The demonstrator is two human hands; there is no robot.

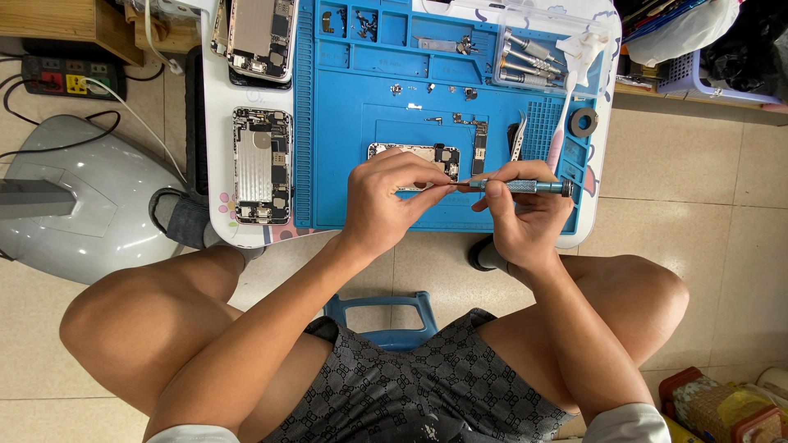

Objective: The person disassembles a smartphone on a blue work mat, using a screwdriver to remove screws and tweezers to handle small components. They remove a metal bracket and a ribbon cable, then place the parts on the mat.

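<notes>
Head view: left hand (pixel 382 197) curled, fingertips pinching the bit end of a blue-grey precision screwdriver (pixel 525 186); right hand (pixel 517 215) closed round its shaft. Opened phone chassis (pixel 414 157) lies on the blue repair mat (pixel 345 123), partly hidden behind the left hand. Step judged: seating or changing the bit; next calls for steady alignment. Two more opened phones (pixel 261 164) lie left.
</notes>
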